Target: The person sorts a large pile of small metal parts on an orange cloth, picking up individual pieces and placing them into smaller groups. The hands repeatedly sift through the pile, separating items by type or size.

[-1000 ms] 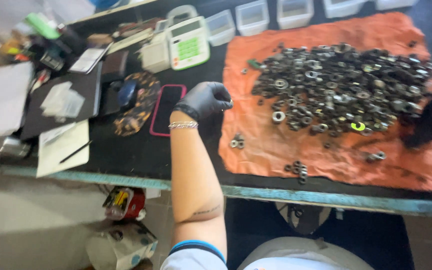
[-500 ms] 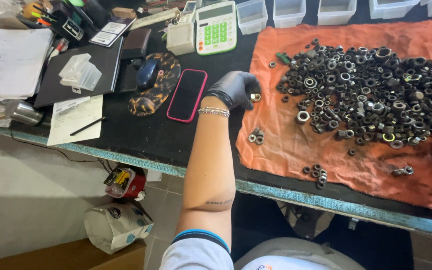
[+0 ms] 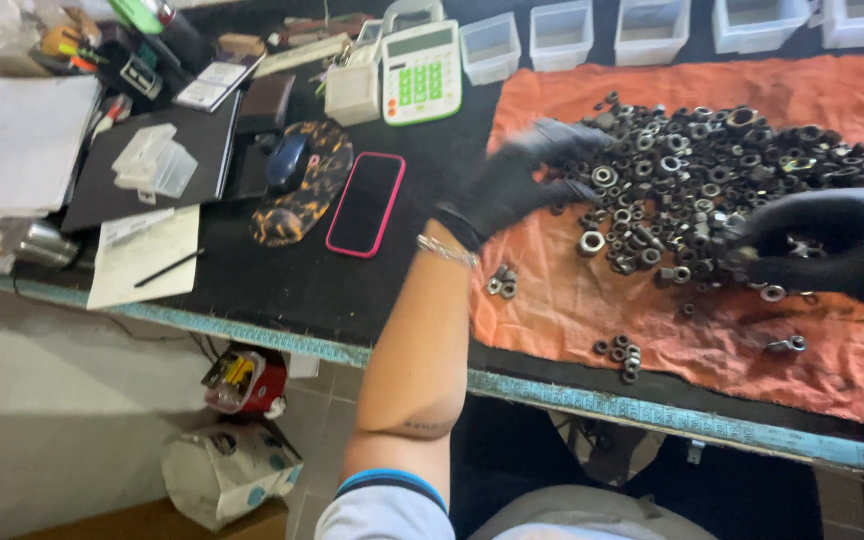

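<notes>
A big heap of dark metal nuts (image 3: 722,170) lies on an orange cloth (image 3: 572,310) spread over the black table. My left hand (image 3: 522,178), in a black glove and blurred, hovers with spread fingers at the heap's left edge and holds nothing I can see. My right hand (image 3: 842,245), also gloved in black, rests on the heap's right side with its fingers curled down among the nuts; whether it grips any is hidden. Small separate clusters of nuts (image 3: 500,283) and a second cluster (image 3: 622,352) sit on the cloth nearer me.
A row of clear plastic bins (image 3: 562,35) lines the far edge. Left of the cloth are a white calculator (image 3: 420,70), a pink-cased phone (image 3: 364,203), a mouse (image 3: 287,160) on a patterned pad, papers (image 3: 142,255) and a pen. The teal table edge (image 3: 592,395) runs in front.
My left hand rose from the cloth's left edge and swung right to the heap, fingers spreading. My right hand has come further into view on the heap.
</notes>
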